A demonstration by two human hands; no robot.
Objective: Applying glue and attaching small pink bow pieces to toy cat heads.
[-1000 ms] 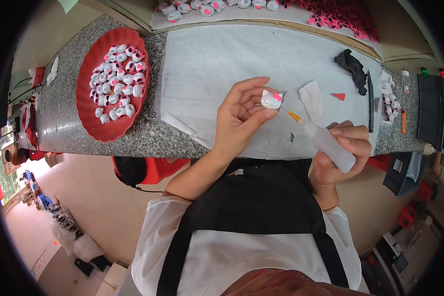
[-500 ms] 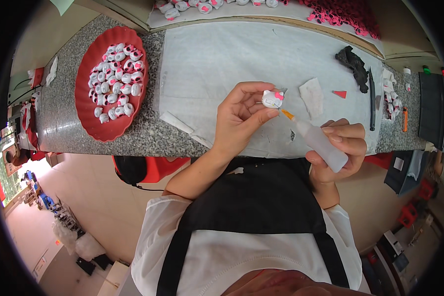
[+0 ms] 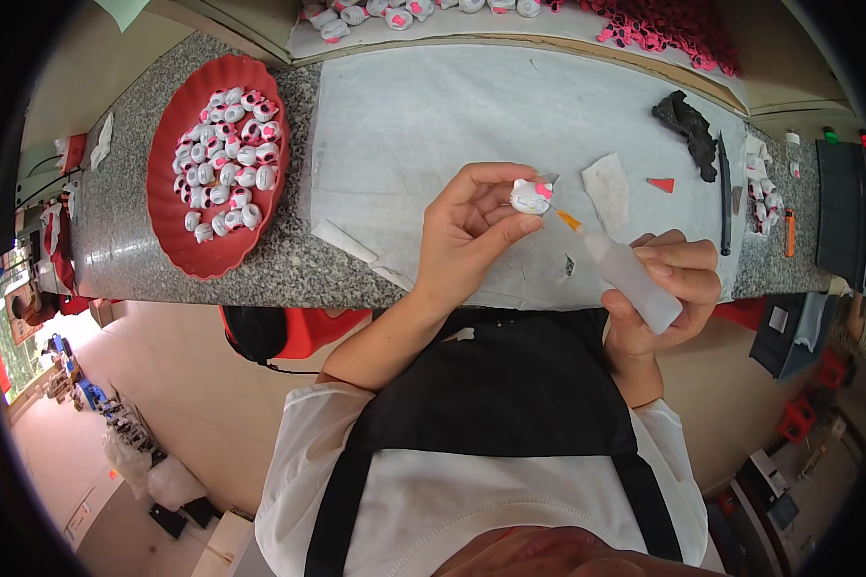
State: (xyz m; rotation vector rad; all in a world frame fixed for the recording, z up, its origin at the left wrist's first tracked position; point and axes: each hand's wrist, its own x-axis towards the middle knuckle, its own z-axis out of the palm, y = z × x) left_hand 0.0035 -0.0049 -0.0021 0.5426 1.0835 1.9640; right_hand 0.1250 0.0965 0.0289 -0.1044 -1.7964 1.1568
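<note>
White, rounded and smooth, the cat-head piece (image 3: 526, 198) with its pink bow (image 3: 544, 190) marks the centre of your clock, pinched in your left hand (image 3: 457, 226). That hand hides its rear and part of its left side; the fine lines on its front are too small to read. Behind it, at one o'clock, a grey scrap (image 3: 551, 178) peeks out, hard to identify.

At four o'clock your right hand (image 3: 695, 279), apart from the left, wraps round a translucent bottle (image 3: 630, 279); the palm is out of sight. The orange conical nozzle (image 3: 570, 221) points up toward the piece, its needle (image 3: 554, 209) so thin that you cannot tell whether it touches.

Underneath spreads a wrinkled whitish sheet (image 3: 385, 125) on a speckled grey counter (image 3: 115, 226). Toward three o'clock lie a torn white paper (image 3: 606, 192), a flat red wedge (image 3: 661, 184) and a slim dark rod (image 3: 725, 207), with a crumpled black lump (image 3: 688, 135) slightly higher. At nine o'clock, a scallop-edged red plate (image 3: 173, 226) bears overlapping white-and-pink pieces (image 3: 223, 159). More white pieces (image 3: 399, 17) at eleven, and a tangle of pink bits (image 3: 664, 34) past one, are cut off by the upper edge.
</note>
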